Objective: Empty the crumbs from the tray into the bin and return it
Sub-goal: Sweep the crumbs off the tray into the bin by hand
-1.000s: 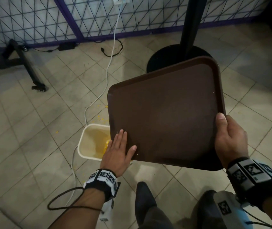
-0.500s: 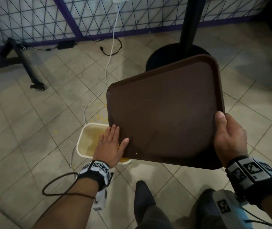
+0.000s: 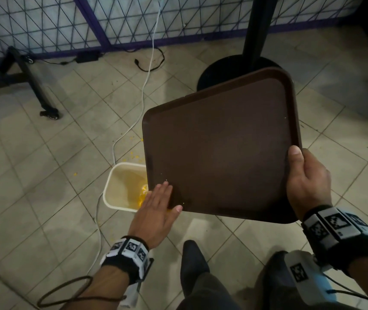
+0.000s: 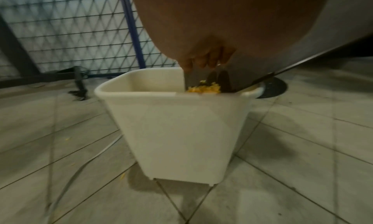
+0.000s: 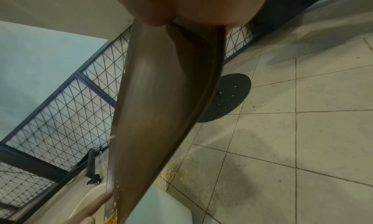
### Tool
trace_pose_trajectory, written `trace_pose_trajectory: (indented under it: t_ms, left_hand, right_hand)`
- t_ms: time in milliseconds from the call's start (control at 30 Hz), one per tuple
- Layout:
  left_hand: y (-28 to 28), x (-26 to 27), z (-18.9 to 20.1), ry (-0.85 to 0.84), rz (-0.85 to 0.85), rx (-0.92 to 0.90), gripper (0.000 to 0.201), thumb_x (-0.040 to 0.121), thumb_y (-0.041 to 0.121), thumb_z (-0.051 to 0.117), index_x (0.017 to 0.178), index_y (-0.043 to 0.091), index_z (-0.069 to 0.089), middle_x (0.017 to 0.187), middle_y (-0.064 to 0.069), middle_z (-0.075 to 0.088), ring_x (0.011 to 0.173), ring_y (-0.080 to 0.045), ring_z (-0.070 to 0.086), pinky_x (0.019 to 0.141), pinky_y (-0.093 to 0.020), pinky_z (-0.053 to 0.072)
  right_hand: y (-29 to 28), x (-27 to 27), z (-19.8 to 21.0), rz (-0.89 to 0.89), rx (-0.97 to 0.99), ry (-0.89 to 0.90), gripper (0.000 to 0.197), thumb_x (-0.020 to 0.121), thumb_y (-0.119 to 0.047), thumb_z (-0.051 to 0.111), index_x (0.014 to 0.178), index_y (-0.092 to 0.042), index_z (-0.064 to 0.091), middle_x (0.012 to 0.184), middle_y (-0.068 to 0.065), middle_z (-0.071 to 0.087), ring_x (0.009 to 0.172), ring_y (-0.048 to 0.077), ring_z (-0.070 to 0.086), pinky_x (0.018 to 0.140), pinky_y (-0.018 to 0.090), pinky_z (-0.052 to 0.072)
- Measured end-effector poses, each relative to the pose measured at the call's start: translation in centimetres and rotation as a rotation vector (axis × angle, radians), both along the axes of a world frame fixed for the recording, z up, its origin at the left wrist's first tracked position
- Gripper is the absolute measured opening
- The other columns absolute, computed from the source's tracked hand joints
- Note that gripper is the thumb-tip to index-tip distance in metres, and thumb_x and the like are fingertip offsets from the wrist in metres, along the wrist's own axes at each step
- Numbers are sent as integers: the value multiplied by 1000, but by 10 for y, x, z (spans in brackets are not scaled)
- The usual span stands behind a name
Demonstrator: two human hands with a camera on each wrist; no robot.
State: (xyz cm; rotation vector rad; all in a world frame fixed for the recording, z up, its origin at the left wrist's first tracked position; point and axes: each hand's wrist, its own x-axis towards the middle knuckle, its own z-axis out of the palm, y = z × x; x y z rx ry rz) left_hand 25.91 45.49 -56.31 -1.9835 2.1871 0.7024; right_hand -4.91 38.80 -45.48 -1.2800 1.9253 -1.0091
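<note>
A brown tray [image 3: 221, 148] is held tilted, its lower left corner over the cream bin [image 3: 120, 184] on the floor. My right hand [image 3: 303, 175] grips the tray's right edge, thumb on top. My left hand [image 3: 159, 203] lies flat with straight fingers on the tray's lower left corner. Yellow crumbs [image 3: 144, 195] lie inside the bin. In the left wrist view crumbs [image 4: 206, 88] sit at the tray's low edge above the bin [image 4: 175, 131], under my fingers [image 4: 203, 59]. In the right wrist view the tray [image 5: 161, 115] slopes down to crumbs [image 5: 112, 218].
A black table base [image 3: 234, 72] and pole stand behind the tray. Spilled crumbs [image 5: 171, 173] dot the tiled floor beside the bin. A white cable [image 3: 116, 148] runs past the bin. A wire fence [image 3: 44, 23] and a wheeled black leg [image 3: 35, 86] lie at the far left.
My left hand slid left toward the tray's corner over the bin, then came back a little onto the tray. The tray and right hand have barely moved.
</note>
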Motion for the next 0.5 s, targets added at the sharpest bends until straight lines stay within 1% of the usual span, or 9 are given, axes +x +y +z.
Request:
trace_pose_trajectory:
  t_ms: [67,100,200,300,333,367,433,500]
  left_hand:
    - [8,-20,2,16,-130,-1,71,98,64,7,157,26,2,161,10,-13,147,-2,-17,119,-26,-12]
    - [13,-27,0,20,-174,9,71,97,65,4,157,27,0,161,11,-15,146,-1,-18,120,-27,-12]
    - [25,-26,-11,1,-183,43,72,96,68,-1,156,29,-5,162,11,-17,147,0,-17,122,-32,-6]
    - [26,-6,-15,-79,-172,85,75,92,69,-8,156,29,-5,163,11,-13,147,-3,-19,122,-32,-8]
    - [24,1,-16,-115,-180,90,76,92,69,-9,156,28,-3,163,10,-11,147,-4,-19,122,-33,-8]
    - [20,9,-16,-147,-187,91,79,92,69,-10,157,26,1,164,10,-8,147,-5,-18,122,-34,-8]
    - [11,25,-17,-198,-192,95,88,88,71,-16,157,23,10,164,8,-2,148,-7,-15,121,-34,-9]
    - [3,40,-16,-249,-217,125,91,87,71,-16,157,22,14,164,7,3,150,-10,-11,121,-35,-8]
  right_hand:
    - [-1,0,0,-1,1,-14,30,103,-35,33,95,-16,55,75,-10,53,66,0,49,54,19,35]
    - [-1,1,1,-2,4,-23,29,103,-35,33,97,-18,54,76,-12,53,67,-1,49,55,18,35]
    - [0,0,1,-12,18,-43,26,104,-35,32,99,-20,54,77,-14,52,68,-4,48,55,14,34]
    - [0,-1,0,-12,19,-41,27,104,-34,33,99,-19,55,77,-14,53,68,-5,48,52,5,34]
    - [0,-1,1,-12,19,-45,27,104,-34,33,99,-19,55,77,-15,53,68,-5,48,52,5,35]
    - [-1,0,1,-7,22,-49,27,104,-34,32,100,-20,55,78,-15,53,69,-5,48,53,8,35]
    - [-1,0,1,-8,22,-53,26,103,-35,33,100,-22,54,78,-16,53,69,-5,49,55,11,35]
    - [-2,0,0,-9,7,-47,26,103,-36,33,98,-22,55,78,-16,54,69,-4,51,57,14,38]
